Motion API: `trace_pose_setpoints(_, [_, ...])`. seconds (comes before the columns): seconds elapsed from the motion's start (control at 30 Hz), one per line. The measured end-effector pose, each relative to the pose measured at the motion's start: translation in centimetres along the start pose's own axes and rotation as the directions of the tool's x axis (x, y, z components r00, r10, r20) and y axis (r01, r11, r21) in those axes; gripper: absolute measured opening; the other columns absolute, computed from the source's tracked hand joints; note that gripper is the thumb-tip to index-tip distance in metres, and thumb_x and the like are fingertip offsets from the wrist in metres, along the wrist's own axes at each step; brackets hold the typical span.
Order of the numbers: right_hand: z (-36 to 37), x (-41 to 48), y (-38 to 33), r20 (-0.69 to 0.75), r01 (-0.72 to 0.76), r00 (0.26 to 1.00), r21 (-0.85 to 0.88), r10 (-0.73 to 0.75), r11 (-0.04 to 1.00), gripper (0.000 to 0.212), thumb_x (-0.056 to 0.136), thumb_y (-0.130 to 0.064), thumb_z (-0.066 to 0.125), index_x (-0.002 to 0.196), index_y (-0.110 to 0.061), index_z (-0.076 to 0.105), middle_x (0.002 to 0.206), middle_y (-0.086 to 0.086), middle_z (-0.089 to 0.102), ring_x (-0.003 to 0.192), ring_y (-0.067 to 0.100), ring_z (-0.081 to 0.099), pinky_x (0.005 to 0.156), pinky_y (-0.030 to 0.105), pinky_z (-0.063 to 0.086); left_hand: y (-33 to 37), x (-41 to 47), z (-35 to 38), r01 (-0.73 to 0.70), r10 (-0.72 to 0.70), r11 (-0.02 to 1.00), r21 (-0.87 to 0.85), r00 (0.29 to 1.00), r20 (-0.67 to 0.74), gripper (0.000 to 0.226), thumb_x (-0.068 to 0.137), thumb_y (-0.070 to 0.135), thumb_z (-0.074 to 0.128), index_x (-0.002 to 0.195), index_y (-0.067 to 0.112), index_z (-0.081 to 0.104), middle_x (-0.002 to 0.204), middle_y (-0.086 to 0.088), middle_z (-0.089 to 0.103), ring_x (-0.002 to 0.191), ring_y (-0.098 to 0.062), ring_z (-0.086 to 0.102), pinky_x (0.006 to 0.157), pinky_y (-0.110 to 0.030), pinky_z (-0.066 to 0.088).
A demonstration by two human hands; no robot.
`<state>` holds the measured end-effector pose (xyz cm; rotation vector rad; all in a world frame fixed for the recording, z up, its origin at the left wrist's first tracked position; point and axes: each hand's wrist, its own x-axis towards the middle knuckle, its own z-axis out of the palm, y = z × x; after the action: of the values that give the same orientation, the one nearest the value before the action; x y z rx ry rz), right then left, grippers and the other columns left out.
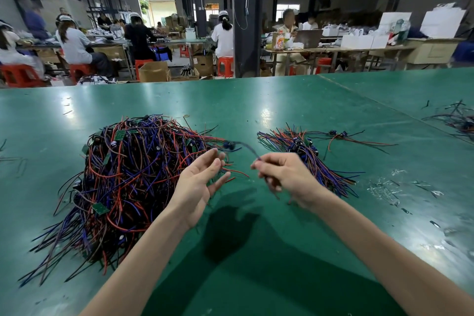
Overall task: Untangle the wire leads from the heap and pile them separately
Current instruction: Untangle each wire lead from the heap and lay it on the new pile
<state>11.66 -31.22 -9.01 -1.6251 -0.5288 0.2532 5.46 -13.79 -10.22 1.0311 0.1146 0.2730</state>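
Thin purple wire lead with a dark, blurred component [245,146]: hangs just right of the large tangled heap of red, blue and purple leads [128,174], long axis running away from the heap. Cannot tell whether its heap-side end is free. Right hand [284,174] pinches the other end. Left hand [197,187], nearer the heap, is open and empty. Smaller combed pile of leads [307,159] lies further right on the green desk [359,110]. Likely next move: carry the lead rightward.
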Motion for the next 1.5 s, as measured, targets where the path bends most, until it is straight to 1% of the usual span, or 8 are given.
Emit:
trace_pose_setpoints(0.23, [-5.7,1.9,-0.4,-0.347,-0.044,0.928,0.256,0.134,0.966,0.017,0.093,0.005,0.050,0.080,0.003,0.061,0.063,0.010,0.049,0.033,0.001,0.036,0.031,0.013,0.026,-0.2,-0.2,-0.3,0.074,-0.078,0.996,0.058,0.995,0.069,0.023,0.095,0.009,0.048,0.115,0.006,0.061,0.102,-0.007,0.070,0.086,-0.016,0.067,0.076,-0.030,0.059])
trace_pose_setpoints(0.47, [-8.8,2.0,0.3,-0.342,-0.352,0.828,0.299,0.444,0.887,0.006,0.090,0.005,0.054,0.092,0.007,0.060,0.067,0.010,0.054,0.054,0.008,0.037,0.035,0.012,0.034,-0.1,-0.3,-0.2,0.127,-0.131,0.988,0.084,0.990,0.044,0.021,0.098,0.010,0.045,0.106,0.007,0.064,0.091,-0.003,0.072,0.075,-0.014,0.067,0.068,-0.028,0.058])
trace_pose_setpoints(0.7, [-9.6,2.4,1.6,-0.459,-0.423,0.831,-0.150,0.316,0.894,0.024,0.088,0.002,0.060,0.107,0.015,0.055,0.069,0.013,0.061,0.043,0.012,0.038,0.032,0.018,0.027,0.0,-0.4,-0.3,0.135,-0.140,0.985,0.107,0.990,0.036,0.022,0.098,0.008,0.044,0.107,0.006,0.064,0.087,-0.002,0.071,0.073,-0.015,0.067,0.067,-0.029,0.058])
trace_pose_setpoints(0.93, [-8.9,2.1,2.0,-0.602,-0.493,0.798,-0.676,-0.023,0.548,0.021,0.084,-0.012,0.061,0.105,-0.010,0.059,0.111,0.014,0.056,0.088,0.030,0.054,0.074,0.032,0.043,-0.2,-1.1,0.7,-0.022,0.031,0.934,0.357,0.999,-0.021,0.019,0.095,-0.003,0.046,0.095,0.003,0.064,0.088,-0.013,0.065,0.067,-0.018,0.063,0.062,-0.026,0.057])
trace_pose_setpoints(1.03, [-7.6,1.9,2.3,-0.527,-0.334,0.819,-0.760,-0.228,0.558,0.021,0.090,-0.013,0.056,0.110,-0.008,0.059,0.114,0.014,0.051,0.074,0.026,0.050,0.067,0.030,0.038,-0.4,-1.2,-0.1,-0.387,0.519,0.373,0.843,0.840,0.157,0.019,0.090,-0.006,0.053,0.097,0.004,0.067,0.091,-0.009,0.066,0.081,-0.022,0.061,0.072,-0.031,0.055])
trace_pose_setpoints(1.13, [-6.1,1.8,2.5,-0.422,-0.206,0.847,-0.822,-0.324,0.531,0.018,0.090,-0.009,0.053,0.105,-0.009,0.062,0.108,0.012,0.053,0.071,0.023,0.047,0.066,0.028,0.035,0.3,-0.8,-1.7,-0.246,0.650,-0.303,0.921,0.653,0.388,0.025,0.079,-0.003,0.063,0.102,0.005,0.070,0.105,-0.012,0.066,0.102,-0.030,0.056,0.089,-0.040,0.044])
trace_pose_setpoints(1.3, [-3.9,1.5,3.2,-0.257,-0.144,0.889,-0.943,-0.378,0.301,0.014,0.087,-0.008,0.051,0.098,-0.009,0.060,0.100,0.009,0.059,0.091,0.028,0.056,0.080,0.035,0.040,1.4,-0.2,-3.5,0.195,0.568,-0.357,0.914,0.822,0.046,0.051,0.084,0.018,0.058,0.134,0.015,0.049,0.143,-0.021,0.038,0.137,-0.035,0.023,0.112,-0.054,0.009])
trace_pose_setpoints(1.5, [-1.7,0.9,3.2,-0.204,-0.215,0.912,-0.977,-0.356,0.011,0.003,0.082,-0.017,0.057,0.082,-0.017,0.061,0.083,0.003,0.066,0.089,0.026,0.055,0.081,0.041,0.034,1.7,0.1,-3.4,0.152,0.585,-0.310,0.938,0.808,0.063,0.035,0.089,0.007,0.052,0.124,0.003,0.057,0.134,-0.011,0.054,0.123,-0.027,0.048,0.107,-0.043,0.026])
